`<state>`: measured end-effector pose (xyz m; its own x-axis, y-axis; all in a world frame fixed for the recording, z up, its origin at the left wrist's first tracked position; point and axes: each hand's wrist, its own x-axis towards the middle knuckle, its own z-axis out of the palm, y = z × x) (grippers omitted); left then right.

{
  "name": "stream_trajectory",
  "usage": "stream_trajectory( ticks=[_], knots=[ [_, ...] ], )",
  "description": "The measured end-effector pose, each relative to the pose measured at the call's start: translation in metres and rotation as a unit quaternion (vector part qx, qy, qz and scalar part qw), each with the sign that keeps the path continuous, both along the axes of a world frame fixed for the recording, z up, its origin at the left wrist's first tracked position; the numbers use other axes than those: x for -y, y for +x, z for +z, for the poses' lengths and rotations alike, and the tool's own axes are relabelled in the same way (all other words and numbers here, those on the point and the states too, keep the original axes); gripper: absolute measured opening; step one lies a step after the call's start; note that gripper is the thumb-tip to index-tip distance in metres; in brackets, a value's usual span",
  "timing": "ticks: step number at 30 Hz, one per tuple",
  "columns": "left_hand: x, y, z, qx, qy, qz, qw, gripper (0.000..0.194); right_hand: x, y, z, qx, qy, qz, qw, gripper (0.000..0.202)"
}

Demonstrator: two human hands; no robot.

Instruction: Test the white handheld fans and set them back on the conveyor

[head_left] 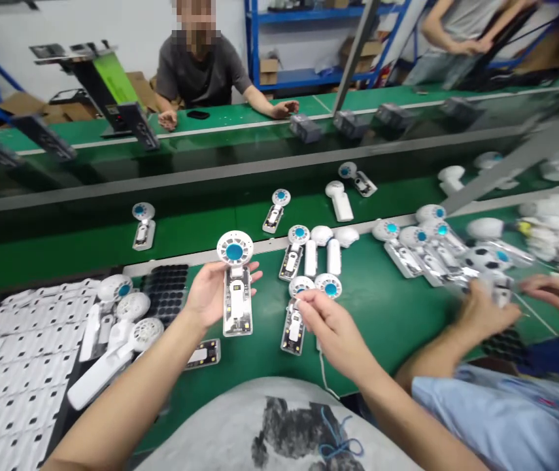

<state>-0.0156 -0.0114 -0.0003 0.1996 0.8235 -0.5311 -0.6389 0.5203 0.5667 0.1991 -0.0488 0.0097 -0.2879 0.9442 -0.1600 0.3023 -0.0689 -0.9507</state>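
Note:
My left hand [206, 296] is closed around a white handheld fan [237, 297], its vented round head with a blue centre pointing up and its clear-cased handle facing me. My right hand [331, 330] has thumb and fingertips pinched together over the neck of a second fan [293, 333] on the green bench; whether anything is between the fingertips is hidden. Partly behind that hand is another fan head [329, 286], with a white cable [325, 376] running down nearby. A loose clear-cased handle [204, 353] lies beneath my left forearm.
White trays [19, 347] and piled fans [132, 307] stand at left. Several fans rest on the bench and the green conveyor [201, 226]. At right, a co-worker's hands [492, 311] are busy among more fans. Another person sits across the line behind grey boxes [304, 128].

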Motion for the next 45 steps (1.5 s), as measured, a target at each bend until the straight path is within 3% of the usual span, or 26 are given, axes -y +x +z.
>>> stream_trajectory(
  ticks=[5,8,11,14,22,25,28,35,40,45],
  knots=[
    [-0.007,0.038,-0.001,-0.078,0.004,0.022,0.997,0.052,0.011,-0.006,0.003,-0.002,0.018,0.017,1.000,0.015],
    [-0.003,0.044,-0.006,-0.068,0.076,-0.012,0.995,0.060,0.014,-0.008,0.003,-0.017,0.014,0.011,1.000,0.012],
    [0.002,0.043,-0.007,-0.070,0.135,-0.060,0.987,0.064,0.012,-0.010,0.003,-0.046,-0.004,0.014,0.999,0.012],
    [0.005,0.040,-0.009,-0.091,0.147,-0.077,0.982,0.066,0.010,-0.014,0.004,-0.058,-0.006,0.026,0.998,0.012],
    [0.009,0.039,-0.014,-0.219,0.159,-0.024,0.962,0.070,0.009,-0.022,0.000,-0.059,-0.029,0.047,0.997,0.012],
    [0.011,0.041,-0.015,-0.242,0.175,-0.049,0.953,0.074,0.009,-0.022,-0.003,-0.064,-0.030,0.056,0.996,0.012],
    [0.013,0.042,-0.019,-0.219,0.153,-0.077,0.961,0.077,0.008,-0.021,-0.005,-0.075,-0.037,0.055,0.995,0.012],
    [0.012,0.040,-0.019,-0.206,0.095,-0.059,0.972,0.076,0.007,-0.022,-0.010,-0.074,-0.031,0.039,0.996,0.014],
    [0.010,0.036,-0.015,-0.284,0.169,-0.070,0.941,0.073,0.008,-0.025,-0.014,-0.032,-0.018,0.048,0.998,0.015],
    [0.011,0.034,-0.019,-0.330,0.196,-0.135,0.913,0.065,0.011,-0.025,-0.019,0.018,-0.008,0.073,0.997,0.014]
  ],
)
